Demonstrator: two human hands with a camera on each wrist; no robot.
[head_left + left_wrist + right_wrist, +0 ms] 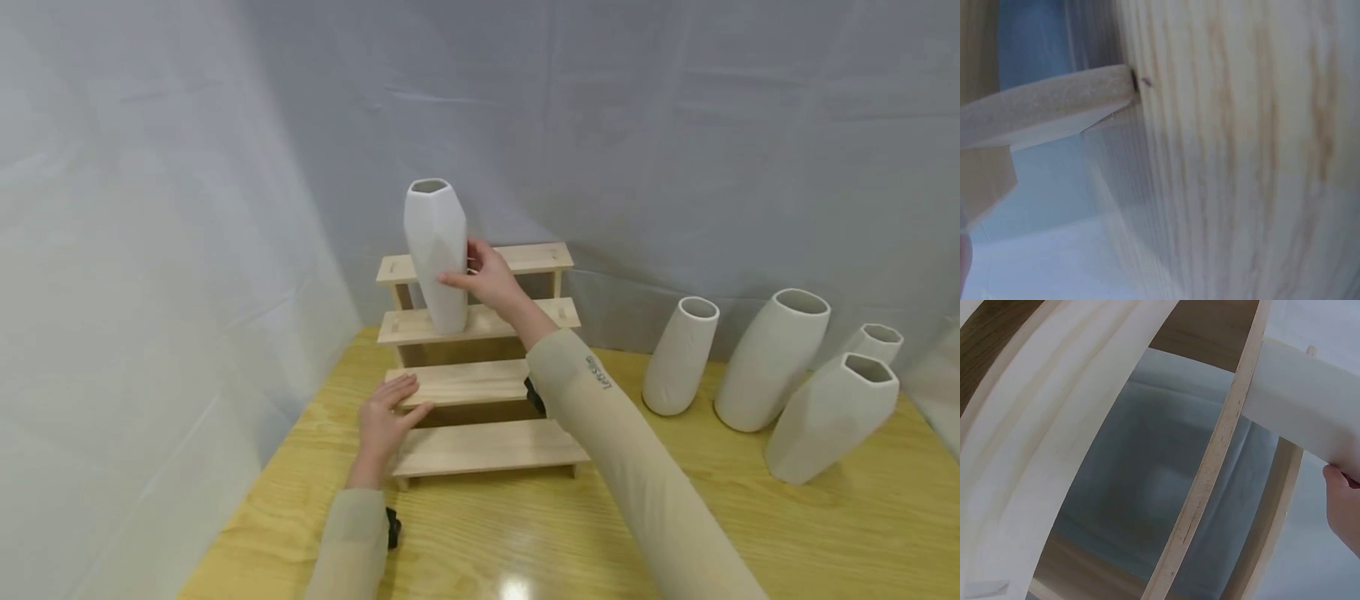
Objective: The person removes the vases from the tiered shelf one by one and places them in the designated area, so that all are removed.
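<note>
A tall white faceted vase [435,242] stands on the second step from the top of a light wooden stepped shelf [491,446], toward its left side. My right hand [491,279] grips the vase from the right, thumb across its front and fingers partly hidden behind. In the right wrist view, the thumb lies against the white vase [1304,403] at the right edge. My left hand [384,421] rests at the left end of the second-lowest step, fingers on the board and thumb spread. The left wrist view shows mostly wood grain on the tabletop [1229,156].
Several white vases stand at the right of the wooden table [480,533]: a narrow vase [678,358], a wide vase [772,362], a faceted vase [832,421] and a partly hidden vase [879,340]. Pale sheeting [600,150] hangs behind the shelf and on the left.
</note>
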